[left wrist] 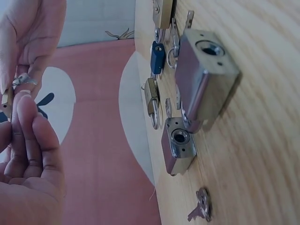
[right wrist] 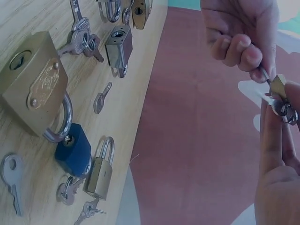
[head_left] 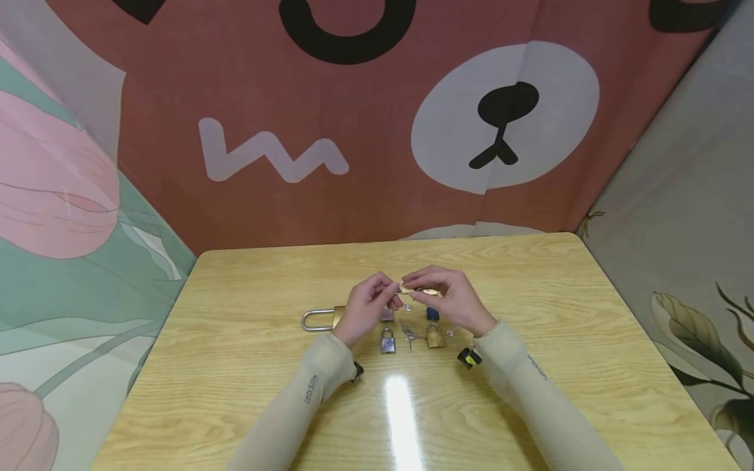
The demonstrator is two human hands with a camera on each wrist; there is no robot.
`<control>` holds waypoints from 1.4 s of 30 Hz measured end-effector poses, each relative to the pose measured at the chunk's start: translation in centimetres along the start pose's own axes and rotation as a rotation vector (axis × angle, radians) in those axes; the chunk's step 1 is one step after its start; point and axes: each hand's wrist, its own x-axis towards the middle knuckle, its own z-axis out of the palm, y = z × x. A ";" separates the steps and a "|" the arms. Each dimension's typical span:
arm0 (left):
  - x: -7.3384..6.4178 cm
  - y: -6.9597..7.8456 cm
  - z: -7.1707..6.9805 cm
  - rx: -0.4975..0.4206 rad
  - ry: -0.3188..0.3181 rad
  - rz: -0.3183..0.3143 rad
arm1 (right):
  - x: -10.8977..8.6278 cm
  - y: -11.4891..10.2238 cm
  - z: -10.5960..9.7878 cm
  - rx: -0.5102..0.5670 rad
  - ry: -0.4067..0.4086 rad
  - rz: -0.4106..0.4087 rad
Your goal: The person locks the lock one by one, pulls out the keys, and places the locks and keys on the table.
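Observation:
Both hands meet in the air above the table around a small brass padlock [right wrist: 278, 86]. My left hand [head_left: 368, 304] pinches its thin metal shackle [right wrist: 265, 75] between thumb and fingers. On the other side, the fingers of my right hand [head_left: 450, 297] grip the lock's body. A ring of small keys [right wrist: 287, 112] hangs at the lock by the right fingers. Below the hands, a silver padlock [head_left: 387, 341] and a larger brass padlock [head_left: 434, 335] lie on the table. A blue padlock [right wrist: 74, 150] lies beyond that brass one, partly behind the right hand in the head view.
A large brass padlock with a long shackle [head_left: 318, 319] lies left of the left hand. Bunched keys [head_left: 410, 335] sit between the padlocks, and a loose key [right wrist: 11, 180] lies near the brass one. Behind the wooden table [head_left: 247, 392] hangs a printed cloth [head_left: 377, 209].

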 end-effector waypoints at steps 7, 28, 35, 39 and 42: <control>-0.3 0.2 0.0 0.008 -0.044 -0.003 | 0.0 0.3 0.2 0.030 0.004 -0.022; -1.0 0.9 0.7 -0.045 -0.117 0.017 | -0.4 0.9 0.9 -0.130 0.080 -0.363; -1.1 0.7 0.7 0.013 -0.125 -0.003 | -0.5 1.2 0.9 -0.025 0.070 -0.241; -1.1 0.6 0.7 0.057 -0.110 -0.003 | -0.4 1.3 0.9 -0.052 0.082 -0.208; -1.0 0.5 0.8 0.067 -0.092 -0.006 | -0.3 1.3 0.9 -0.099 0.097 -0.180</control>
